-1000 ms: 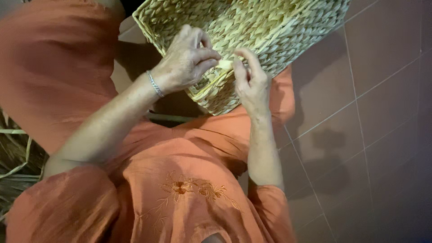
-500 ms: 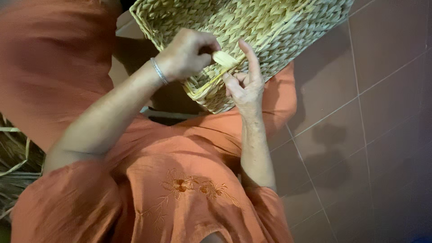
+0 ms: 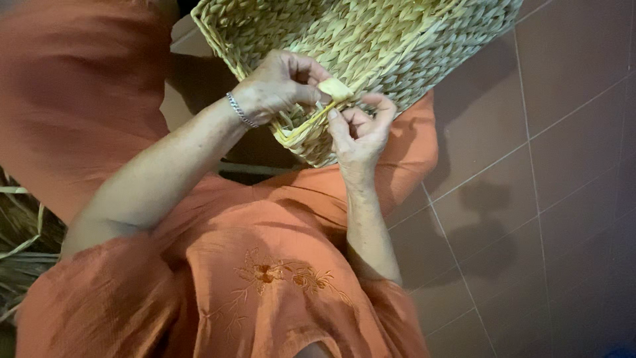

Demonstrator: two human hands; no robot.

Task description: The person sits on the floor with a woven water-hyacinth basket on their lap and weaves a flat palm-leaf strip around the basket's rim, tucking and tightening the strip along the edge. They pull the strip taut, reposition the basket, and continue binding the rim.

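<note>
A: What sits closest to the camera?

B: The person's orange garment (image 3: 265, 292), with embroidered flowers on the chest, and both bare forearms running up from it. Dry straw (image 3: 20, 232) lies at the left edge.

A: And the hands?

B: The left hand (image 3: 275, 86), a silver bracelet (image 3: 240, 111) on its wrist, has its grip closed on a pale flat strand (image 3: 334, 89), pinched at the end between thumb and fingertips, probably to keep it taut. The right hand (image 3: 361, 129) sits just beside it, fingers curled loosely and touching the strand lower down, seemingly guiding it; that grip isn't clamped shut.

A: Where is the strand itself?

B: At the near corner of the woven basket (image 3: 371, 40), running down into the unfinished rim. The basket leans on the lap, likely to bring that corner within reach.

A: Beyond that?

B: Brown tiled floor (image 3: 563, 166) with soft shadows.
</note>
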